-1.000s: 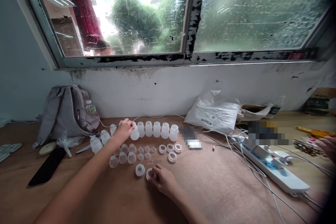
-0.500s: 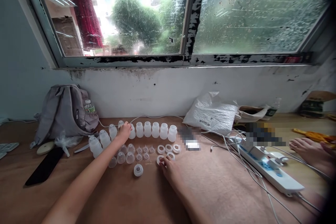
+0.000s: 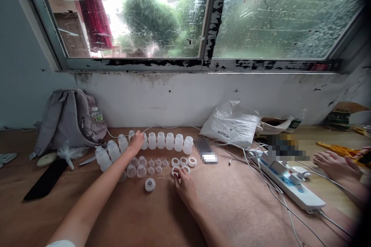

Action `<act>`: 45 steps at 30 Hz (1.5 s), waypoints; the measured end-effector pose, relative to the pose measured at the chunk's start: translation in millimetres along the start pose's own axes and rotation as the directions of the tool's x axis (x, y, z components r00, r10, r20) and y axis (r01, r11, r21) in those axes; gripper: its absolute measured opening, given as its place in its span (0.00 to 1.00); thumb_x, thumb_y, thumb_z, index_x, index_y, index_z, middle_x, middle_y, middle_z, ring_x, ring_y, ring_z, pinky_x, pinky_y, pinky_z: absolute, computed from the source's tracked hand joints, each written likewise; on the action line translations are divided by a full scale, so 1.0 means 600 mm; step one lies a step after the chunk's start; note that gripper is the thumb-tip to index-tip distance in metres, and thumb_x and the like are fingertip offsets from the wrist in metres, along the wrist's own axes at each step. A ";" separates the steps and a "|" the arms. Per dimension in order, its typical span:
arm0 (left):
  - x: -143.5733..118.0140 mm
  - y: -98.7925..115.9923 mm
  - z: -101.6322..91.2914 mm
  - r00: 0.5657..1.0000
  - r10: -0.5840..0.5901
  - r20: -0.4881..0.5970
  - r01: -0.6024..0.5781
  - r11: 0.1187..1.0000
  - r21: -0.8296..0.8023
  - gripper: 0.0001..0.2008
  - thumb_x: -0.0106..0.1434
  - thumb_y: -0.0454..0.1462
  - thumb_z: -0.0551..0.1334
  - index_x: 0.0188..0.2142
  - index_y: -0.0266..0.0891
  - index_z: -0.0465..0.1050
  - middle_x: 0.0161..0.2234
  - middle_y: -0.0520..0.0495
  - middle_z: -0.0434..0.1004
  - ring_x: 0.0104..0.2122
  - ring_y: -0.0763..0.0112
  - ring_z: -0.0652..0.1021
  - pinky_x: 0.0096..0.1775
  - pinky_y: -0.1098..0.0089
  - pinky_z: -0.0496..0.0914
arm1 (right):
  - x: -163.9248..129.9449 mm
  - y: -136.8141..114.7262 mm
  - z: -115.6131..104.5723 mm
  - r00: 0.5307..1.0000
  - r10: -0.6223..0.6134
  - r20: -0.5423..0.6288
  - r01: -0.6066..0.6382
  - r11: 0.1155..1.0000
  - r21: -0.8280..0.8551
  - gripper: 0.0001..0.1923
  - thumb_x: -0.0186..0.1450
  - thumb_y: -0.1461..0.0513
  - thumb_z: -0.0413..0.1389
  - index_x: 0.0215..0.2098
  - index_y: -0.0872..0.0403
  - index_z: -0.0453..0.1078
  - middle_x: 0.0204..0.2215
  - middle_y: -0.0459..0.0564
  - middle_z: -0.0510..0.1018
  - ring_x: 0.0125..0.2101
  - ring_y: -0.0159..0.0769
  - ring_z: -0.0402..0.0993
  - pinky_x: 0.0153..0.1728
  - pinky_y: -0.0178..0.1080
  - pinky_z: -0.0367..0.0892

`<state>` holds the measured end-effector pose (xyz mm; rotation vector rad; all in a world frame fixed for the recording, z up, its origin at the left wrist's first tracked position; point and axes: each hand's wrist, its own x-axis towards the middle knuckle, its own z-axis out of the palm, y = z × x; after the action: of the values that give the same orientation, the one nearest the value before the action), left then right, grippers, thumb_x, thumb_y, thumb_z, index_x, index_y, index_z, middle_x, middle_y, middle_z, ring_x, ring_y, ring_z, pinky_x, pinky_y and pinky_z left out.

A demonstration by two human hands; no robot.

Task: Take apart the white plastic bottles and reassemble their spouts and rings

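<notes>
In the head view my left hand (image 3: 136, 144) reaches across to the row of frosted bottles, its fingers closed at a bottle (image 3: 144, 141) left of the middle. The fingers cover part of that bottle. On the table my right hand (image 3: 184, 186) is bent over a white screw ring (image 3: 175, 170), thumb and forefinger at its near edge; the ring lies among several like it. Between the hands are clear domed caps (image 3: 141, 171) and small clear teats (image 3: 158, 169). A white ring with a teat in it (image 3: 150, 184) sits nearer me.
A grey backpack (image 3: 69, 119), black pouch (image 3: 45, 181) and knotted plastic bag (image 3: 71, 154) lie left. At right are a silver mailer (image 3: 230, 125), a white power strip (image 3: 304, 193) with loose cables, and another person's hands (image 3: 333, 164).
The view has shifted slightly, moving the table things up and left. Both my hands stay at nearly the same places, the left at the bottle and the right at the ring.
</notes>
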<state>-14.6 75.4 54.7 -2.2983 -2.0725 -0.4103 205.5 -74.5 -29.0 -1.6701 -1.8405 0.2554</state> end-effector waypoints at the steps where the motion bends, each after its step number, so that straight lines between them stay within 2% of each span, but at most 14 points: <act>1: -0.002 0.002 -0.005 1.000 0.003 -0.012 -0.003 1.000 -0.005 0.13 0.62 0.38 0.55 0.45 0.36 0.65 0.43 0.44 0.68 0.40 0.67 0.72 0.40 0.62 0.69 | -0.001 -0.001 0.001 1.000 -0.007 -0.001 0.007 1.000 0.012 0.10 0.63 0.63 0.43 0.35 0.51 0.66 0.33 0.48 0.72 0.27 0.31 0.70 0.28 0.32 0.62; 5: -0.035 0.019 -0.031 0.995 0.040 -0.091 -0.044 0.998 -0.041 0.12 0.64 0.36 0.50 0.46 0.38 0.65 0.45 0.42 0.68 0.41 0.63 0.73 0.39 0.67 0.66 | -0.005 -0.006 0.000 1.000 -0.026 0.006 0.026 0.997 0.067 0.10 0.62 0.64 0.43 0.35 0.51 0.66 0.34 0.47 0.72 0.27 0.31 0.70 0.29 0.32 0.62; 7: -0.071 0.031 -0.040 0.990 0.082 -0.118 -0.090 0.994 -0.068 0.13 0.65 0.38 0.47 0.46 0.40 0.64 0.46 0.44 0.68 0.41 0.64 0.73 0.39 0.69 0.66 | -0.008 -0.010 -0.002 0.999 -0.045 0.010 0.044 0.995 0.095 0.10 0.62 0.65 0.43 0.34 0.52 0.66 0.34 0.47 0.72 0.28 0.31 0.70 0.29 0.32 0.62; 9: -0.119 0.044 -0.040 0.983 0.141 -0.115 -0.153 0.983 -0.101 0.14 0.65 0.40 0.45 0.42 0.43 0.67 0.42 0.48 0.70 0.39 0.69 0.73 0.39 0.72 0.65 | -0.012 -0.014 -0.001 0.998 -0.068 0.014 0.066 0.991 0.119 0.10 0.62 0.66 0.43 0.33 0.52 0.66 0.33 0.48 0.72 0.29 0.32 0.70 0.30 0.32 0.62; 12: -0.196 0.053 -0.021 0.956 0.288 -0.059 -0.294 0.933 -0.207 0.13 0.63 0.44 0.49 0.37 0.44 0.69 0.37 0.49 0.72 0.34 0.70 0.74 0.37 0.72 0.65 | -0.018 -0.020 0.004 0.995 -0.097 0.034 0.091 0.985 0.149 0.10 0.61 0.66 0.44 0.34 0.52 0.67 0.31 0.48 0.71 0.28 0.32 0.69 0.30 0.32 0.62; 16: -0.257 0.044 0.015 0.954 0.282 0.099 -0.255 0.942 -0.218 0.10 0.59 0.43 0.55 0.36 0.43 0.69 0.36 0.47 0.72 0.35 0.66 0.74 0.34 0.72 0.66 | -0.025 -0.028 0.011 0.988 -0.131 0.079 0.117 0.980 0.163 0.10 0.61 0.66 0.44 0.34 0.52 0.67 0.31 0.48 0.71 0.28 0.32 0.70 0.30 0.32 0.63; 19: -0.266 0.036 0.034 0.965 0.238 0.110 -0.193 0.929 -0.316 0.08 0.60 0.39 0.54 0.34 0.43 0.70 0.33 0.48 0.73 0.32 0.68 0.74 0.34 0.72 0.66 | -0.031 -0.036 0.009 0.979 -0.176 0.105 0.154 0.970 0.189 0.10 0.62 0.65 0.45 0.37 0.52 0.66 0.33 0.49 0.71 0.27 0.31 0.70 0.29 0.33 0.64; 23: -0.263 0.050 0.051 0.978 0.201 -0.048 -0.193 0.805 -0.561 0.06 0.59 0.37 0.54 0.32 0.41 0.70 0.31 0.49 0.74 0.31 0.71 0.74 0.35 0.72 0.68 | -0.036 -0.042 0.008 0.964 -0.240 0.117 0.200 0.938 0.283 0.15 0.60 0.62 0.49 0.47 0.50 0.61 0.40 0.50 0.69 0.24 0.29 0.69 0.29 0.34 0.66; 27: -0.262 0.082 0.067 0.977 0.150 -0.153 -0.214 0.691 -0.691 0.06 0.59 0.35 0.54 0.31 0.41 0.70 0.30 0.49 0.74 0.32 0.71 0.74 0.35 0.72 0.69 | -0.033 -0.033 0.014 0.971 -0.236 0.030 0.210 0.910 0.357 0.17 0.59 0.65 0.50 0.47 0.51 0.60 0.39 0.51 0.70 0.32 0.34 0.71 0.31 0.35 0.68; 32: -0.248 0.109 0.082 0.988 0.063 -0.138 -0.148 0.596 -0.789 0.05 0.58 0.35 0.55 0.30 0.41 0.70 0.28 0.50 0.75 0.29 0.72 0.75 0.33 0.72 0.70 | -0.021 -0.023 0.004 0.972 -0.230 -0.052 0.230 0.877 0.421 0.17 0.59 0.65 0.49 0.48 0.52 0.58 0.46 0.54 0.69 0.43 0.39 0.69 0.42 0.41 0.66; 35: -0.239 0.118 0.092 0.991 0.043 -0.128 -0.130 0.556 -0.821 0.06 0.57 0.35 0.54 0.30 0.41 0.69 0.27 0.51 0.75 0.27 0.72 0.75 0.32 0.73 0.70 | -0.014 -0.023 -0.009 0.975 -0.219 -0.037 0.211 0.863 0.459 0.17 0.59 0.64 0.49 0.47 0.52 0.59 0.44 0.53 0.70 0.43 0.38 0.69 0.43 0.41 0.66; 38: -0.240 0.126 0.104 0.988 0.009 -0.153 -0.131 0.566 -0.814 0.06 0.58 0.36 0.53 0.30 0.41 0.68 0.28 0.49 0.75 0.29 0.71 0.75 0.32 0.71 0.70 | -0.011 -0.021 -0.015 0.977 -0.210 -0.020 0.196 0.867 0.458 0.16 0.59 0.64 0.49 0.46 0.52 0.60 0.41 0.52 0.71 0.40 0.38 0.69 0.42 0.41 0.66; 42: -0.252 0.130 0.119 0.975 -0.020 -0.220 -0.150 0.674 -0.724 0.08 0.60 0.36 0.50 0.32 0.43 0.67 0.30 0.48 0.75 0.31 0.69 0.75 0.34 0.70 0.69 | -0.010 -0.018 -0.015 0.977 -0.213 0.001 0.192 0.882 0.431 0.14 0.57 0.63 0.51 0.43 0.52 0.61 0.37 0.51 0.72 0.38 0.38 0.69 0.40 0.40 0.65; 45: -0.259 0.127 0.125 0.972 -0.007 -0.236 -0.162 0.707 -0.688 0.08 0.61 0.36 0.49 0.32 0.44 0.67 0.30 0.48 0.74 0.31 0.69 0.75 0.34 0.70 0.69 | -0.009 -0.019 -0.018 0.976 -0.219 0.020 0.187 0.874 0.449 0.14 0.56 0.63 0.53 0.42 0.53 0.62 0.36 0.51 0.72 0.37 0.37 0.68 0.40 0.40 0.65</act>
<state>60.9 -70.8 -37.4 -2.4886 -1.8920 -1.6325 202.5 -84.6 -16.3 -1.1563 -1.8197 0.6026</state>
